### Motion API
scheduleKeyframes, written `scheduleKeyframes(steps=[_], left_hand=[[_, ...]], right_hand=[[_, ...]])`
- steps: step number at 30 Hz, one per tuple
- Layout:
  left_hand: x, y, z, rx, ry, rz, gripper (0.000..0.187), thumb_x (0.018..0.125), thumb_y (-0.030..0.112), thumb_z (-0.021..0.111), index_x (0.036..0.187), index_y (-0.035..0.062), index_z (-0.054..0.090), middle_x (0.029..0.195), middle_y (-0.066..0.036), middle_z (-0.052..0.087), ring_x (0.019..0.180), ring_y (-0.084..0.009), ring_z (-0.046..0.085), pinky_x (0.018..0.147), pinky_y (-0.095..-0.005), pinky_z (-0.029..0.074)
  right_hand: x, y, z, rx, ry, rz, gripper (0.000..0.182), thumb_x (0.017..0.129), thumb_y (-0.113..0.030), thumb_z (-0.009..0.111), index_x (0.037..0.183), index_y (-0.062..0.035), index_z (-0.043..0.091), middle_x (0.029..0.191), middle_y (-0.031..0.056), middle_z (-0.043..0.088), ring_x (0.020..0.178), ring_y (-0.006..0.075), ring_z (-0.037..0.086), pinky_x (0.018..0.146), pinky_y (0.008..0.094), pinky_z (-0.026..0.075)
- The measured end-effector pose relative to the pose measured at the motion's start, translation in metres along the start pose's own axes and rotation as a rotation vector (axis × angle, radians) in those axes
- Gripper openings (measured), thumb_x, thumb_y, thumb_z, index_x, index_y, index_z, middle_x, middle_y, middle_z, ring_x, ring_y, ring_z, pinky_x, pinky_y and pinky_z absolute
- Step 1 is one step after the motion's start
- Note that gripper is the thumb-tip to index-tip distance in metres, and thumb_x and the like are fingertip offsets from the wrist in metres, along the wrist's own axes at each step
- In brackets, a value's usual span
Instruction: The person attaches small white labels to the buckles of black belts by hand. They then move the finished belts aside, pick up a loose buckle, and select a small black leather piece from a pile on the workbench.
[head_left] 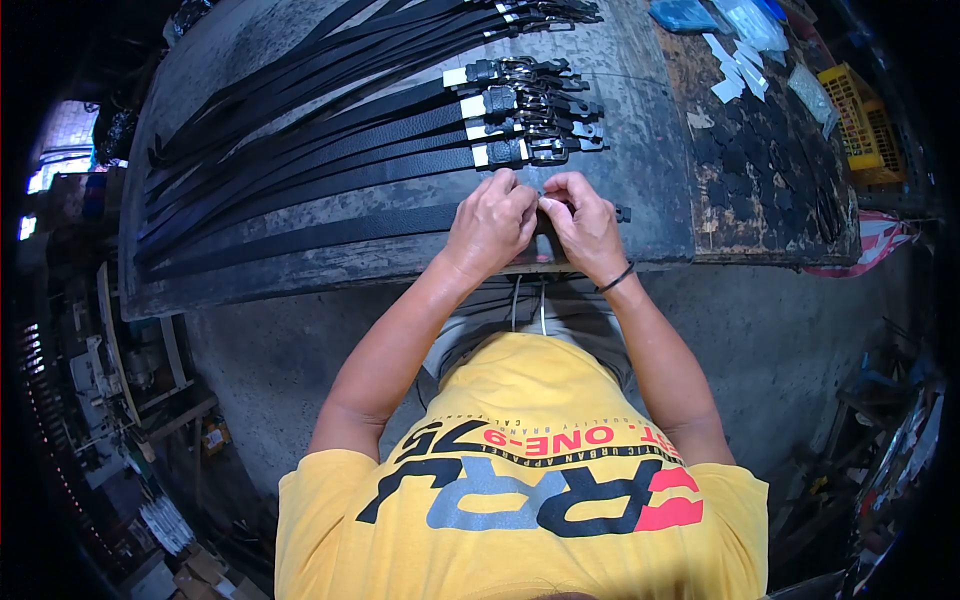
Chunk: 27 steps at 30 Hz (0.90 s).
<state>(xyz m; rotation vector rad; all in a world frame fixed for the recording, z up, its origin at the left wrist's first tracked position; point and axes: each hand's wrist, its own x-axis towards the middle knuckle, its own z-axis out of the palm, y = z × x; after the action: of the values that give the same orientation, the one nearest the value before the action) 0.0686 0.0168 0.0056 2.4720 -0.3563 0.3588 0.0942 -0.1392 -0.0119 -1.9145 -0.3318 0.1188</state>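
Note:
A black leather belt (370, 226) lies along the near edge of the table, its right end running under both my hands. My left hand (491, 222) is closed over that end, fingertips pinched together. Close beside it, my right hand (584, 226) pinches with thumb and forefinger at a small dark part of the belt between the hands. My fingers hide the buckle area, and only a short tip (624, 214) shows past my right hand. Just beyond lie several belts (400, 150) with metal buckles (545, 150) and white bands near the buckle ends.
Another bundle of belts (400, 45) lies at the back of the dark table (645, 190). On the worn wooden board (680, 75) at right are white paper pieces (735, 68), dark scraps (770, 150) and plastic bags (752, 22). A yellow crate (862, 125) stands beyond the right edge.

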Motion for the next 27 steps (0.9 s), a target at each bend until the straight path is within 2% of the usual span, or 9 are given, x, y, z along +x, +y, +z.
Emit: scheduleKeyframes(steps=[10,13,19,27], left_hand=[[-0.0031,0.0001,0.003,-0.021,0.025,-0.008,0.007,0.075,0.003,0.065,0.082,0.0015,0.062,0.081,-0.013,0.056,0.073,-0.033,0.061,0.065,-0.0424,0.05],[-0.0046,-0.0003,0.0065,-0.015,0.065,-0.023,0.009,0.076,0.004,0.065,0.085,0.001,0.064,0.082,-0.013,0.057,0.072,-0.0325,0.061,0.064,-0.0417,0.05],[-0.0061,-0.0011,0.0077,-0.048,0.088,-0.067,0.009,0.078,0.005,0.065,0.086,0.001,0.065,0.083,-0.013,0.059,0.072,-0.0313,0.062,0.064,-0.0404,0.051],[-0.006,-0.0001,0.0064,-0.033,0.065,-0.061,0.01,0.077,0.006,0.065,0.085,0.0009,0.065,0.082,-0.013,0.059,0.072,-0.0312,0.061,0.064,-0.0402,0.051]], right_hand=[[-0.0018,-0.0004,0.0008,-0.032,0.009,-0.025,0.017,0.085,-0.007,0.058,0.101,-0.0021,0.059,0.088,0.0185,0.067,0.083,0.0338,0.068,0.072,0.0395,0.053],[-0.0029,-0.0015,0.0016,-0.121,0.02,-0.099,0.016,0.085,-0.007,0.059,0.101,-0.002,0.061,0.09,0.0186,0.067,0.083,0.0351,0.066,0.071,0.04,0.052],[-0.0031,0.0011,0.0036,-0.146,0.088,-0.136,0.012,0.085,-0.006,0.061,0.095,-0.0014,0.064,0.09,0.0179,0.066,0.082,0.0348,0.065,0.071,0.04,0.052],[-0.005,-0.0002,0.0034,-0.248,0.054,-0.208,0.012,0.085,-0.01,0.062,0.095,-0.005,0.066,0.089,0.0138,0.065,0.08,0.0339,0.063,0.068,0.0402,0.051]])
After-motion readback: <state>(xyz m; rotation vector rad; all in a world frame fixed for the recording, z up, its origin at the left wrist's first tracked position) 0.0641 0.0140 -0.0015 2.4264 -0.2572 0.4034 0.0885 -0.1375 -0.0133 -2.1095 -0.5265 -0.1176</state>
